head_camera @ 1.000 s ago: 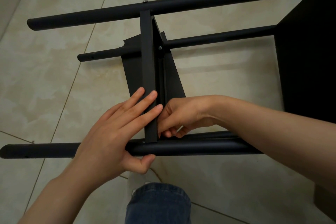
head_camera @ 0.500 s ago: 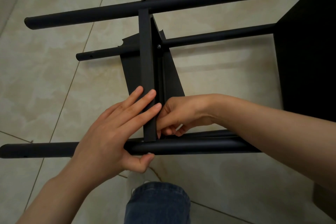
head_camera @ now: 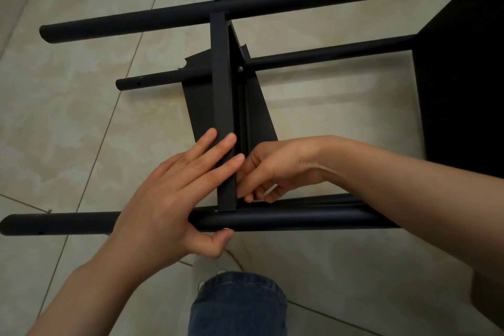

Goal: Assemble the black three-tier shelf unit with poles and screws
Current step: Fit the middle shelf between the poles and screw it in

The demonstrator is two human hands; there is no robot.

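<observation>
the left hand (head_camera: 169, 199) lies with fingers straight and flat over the near end of the middle shelf rim (head_camera: 222, 90). its thumb hooks under the near pole (head_camera: 286, 219), tip beside a small silver screw head (head_camera: 225, 229). the right hand (head_camera: 275, 169) sits just across that rim, fingers curled down into the corner where shelf meets pole. whether it pinches a screw or nut there i cannot tell, because the corner is hidden. the joint lies directly between the two hands. the rim's long axis runs away from the person, crossing the near pole and the far pole (head_camera: 300, 0) roughly square, while the poles run left to right. the parts look like matte black painted metal, round tubes and a flat folded-edge panel, above glossy beige floor tiles (head_camera: 68, 117).
</observation>
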